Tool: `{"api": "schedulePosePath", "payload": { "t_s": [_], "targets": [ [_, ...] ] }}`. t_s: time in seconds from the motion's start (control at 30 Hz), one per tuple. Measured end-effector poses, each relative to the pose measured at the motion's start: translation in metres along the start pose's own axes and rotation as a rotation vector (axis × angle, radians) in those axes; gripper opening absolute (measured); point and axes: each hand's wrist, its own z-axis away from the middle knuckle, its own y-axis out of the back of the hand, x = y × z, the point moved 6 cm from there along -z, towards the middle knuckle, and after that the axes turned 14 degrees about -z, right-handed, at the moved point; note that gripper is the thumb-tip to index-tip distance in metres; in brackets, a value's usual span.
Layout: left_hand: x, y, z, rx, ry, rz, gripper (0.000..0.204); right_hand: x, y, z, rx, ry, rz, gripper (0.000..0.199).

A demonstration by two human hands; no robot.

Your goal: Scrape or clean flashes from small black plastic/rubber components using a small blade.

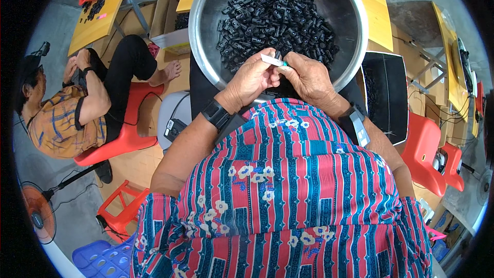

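Observation:
Both my hands meet over the near rim of a large metal basin (198, 36). A heap of small black plastic parts (272, 23) lies in it. My left hand (249, 80) is closed, with its thumb and fingers pinching a small black plastic part (278, 54). My right hand (311, 78) is closed around a small tool with a flat whitish blade (271, 60) and a green bit by the fingers. The blade points left, across the left fingertips and close to the black part. Most of the tool's handle is hidden in my right hand.
Right of the basin stands a dark-lined box (386, 98) with more black parts. A cardboard box (167, 15) is at the left. Another person (67, 108) sits on a red chair further left. Red stools (424, 149) and a fan (38, 213) stand around.

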Motion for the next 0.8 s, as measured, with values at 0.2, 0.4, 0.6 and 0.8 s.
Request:
{"api": "schedulePosePath", "payload": {
  "t_s": [0.2,0.4,0.6,0.8],
  "targets": [
    [-0.002,0.001,-0.001,-0.008,0.038,0.021,0.018,0.001,0.000,-0.001,-0.001,-0.029,0.002,0.025],
    [-0.004,0.002,-0.001,0.006,0.088,0.057,0.018,0.003,-0.001,-0.001,0.008,-0.020,-0.004,0.026],
    [-0.005,0.000,0.000,0.034,0.125,0.123,0.019,0.005,0.000,-0.001,0.019,-0.026,0.036,0.025],
    [-0.001,-0.004,0.000,-0.040,0.089,0.116,0.019,0.021,0.009,0.002,0.214,-0.089,-0.190,0.021]
  ]
}}
